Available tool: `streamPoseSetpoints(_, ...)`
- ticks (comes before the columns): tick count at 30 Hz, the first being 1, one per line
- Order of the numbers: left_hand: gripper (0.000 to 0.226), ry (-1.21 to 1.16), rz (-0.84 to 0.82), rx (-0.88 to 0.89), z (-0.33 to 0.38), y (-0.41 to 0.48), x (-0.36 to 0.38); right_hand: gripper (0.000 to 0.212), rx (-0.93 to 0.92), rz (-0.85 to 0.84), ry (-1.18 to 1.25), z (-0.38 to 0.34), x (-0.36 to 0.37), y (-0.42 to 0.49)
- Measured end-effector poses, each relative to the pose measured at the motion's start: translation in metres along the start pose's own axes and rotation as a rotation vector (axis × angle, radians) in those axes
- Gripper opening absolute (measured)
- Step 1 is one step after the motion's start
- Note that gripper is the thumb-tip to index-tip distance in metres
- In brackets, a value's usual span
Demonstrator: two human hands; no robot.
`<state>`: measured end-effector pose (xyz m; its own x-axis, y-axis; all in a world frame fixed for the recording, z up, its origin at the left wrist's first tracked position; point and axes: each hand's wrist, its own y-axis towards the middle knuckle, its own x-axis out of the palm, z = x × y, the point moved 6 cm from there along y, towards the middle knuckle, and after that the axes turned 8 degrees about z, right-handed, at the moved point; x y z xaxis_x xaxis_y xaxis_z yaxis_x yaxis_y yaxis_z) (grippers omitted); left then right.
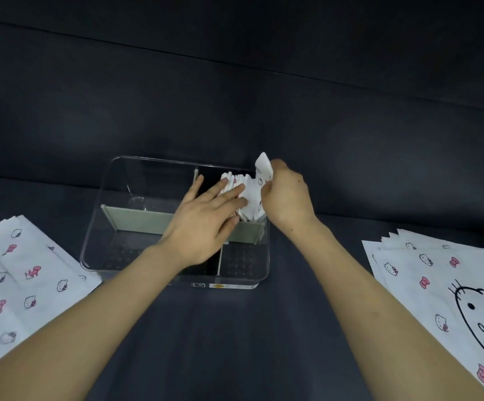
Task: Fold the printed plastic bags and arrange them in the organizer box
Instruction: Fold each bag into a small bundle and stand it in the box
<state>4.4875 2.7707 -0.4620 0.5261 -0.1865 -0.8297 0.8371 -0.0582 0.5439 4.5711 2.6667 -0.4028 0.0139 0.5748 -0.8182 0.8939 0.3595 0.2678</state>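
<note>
- Right hand curled, pinching folded bag by its upper edge, above far-right compartment of organizer box.
- Left hand flat, fingers straight, pressing row of folded bags aside within same compartment.
- Probably light, thin, slippery and springy; best pinched across the folds near the top to prevent unfolding.
- Unfolded bags stacked left and right of box.

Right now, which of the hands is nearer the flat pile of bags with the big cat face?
Right. The right hand grips a folded bag over the box, toward that pile; the left hand presses the folded row, farther left.
</note>
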Motion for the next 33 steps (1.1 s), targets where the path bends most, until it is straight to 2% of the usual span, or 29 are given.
streamPoseSetpoints(4,0.043,-0.038,-0.017,-0.022,-0.002,-0.002,0.004,0.024,-0.060,0.037,-0.188,-0.005,0.010,-0.007)
streamPoseSetpoints(8,0.044,-0.077,0.000,-0.050,-0.004,-0.006,0.006,0.025,-0.027,0.217,-0.124,0.003,0.001,-0.023)
streamPoseSetpoints(12,0.043,-0.083,0.020,-0.063,-0.003,-0.007,0.007,0.018,-0.133,0.453,-0.035,0.000,-0.011,-0.036)
streamPoseSetpoints(17,0.043,-0.089,0.016,-0.080,-0.001,-0.008,0.007,0.015,-0.203,0.407,-0.012,-0.010,-0.009,-0.028)
streamPoseSetpoints(20,0.038,-0.063,0.067,-0.084,0.000,-0.004,0.002,0.023,-0.198,0.396,0.068,-0.012,-0.014,-0.031)
streamPoseSetpoints(25,0.028,-0.047,0.244,-0.133,0.000,0.028,-0.009,0.025,0.160,0.300,0.305,0.033,-0.015,-0.026)
streamPoseSetpoints(29,0.010,-0.159,0.198,-0.236,-0.007,0.039,0.001,0.027,0.243,0.261,0.415,0.044,-0.014,-0.028)
streamPoseSetpoints(33,0.041,-0.293,0.062,-0.380,-0.015,0.036,0.006,0.020,0.251,0.222,0.438,0.043,-0.014,-0.028)
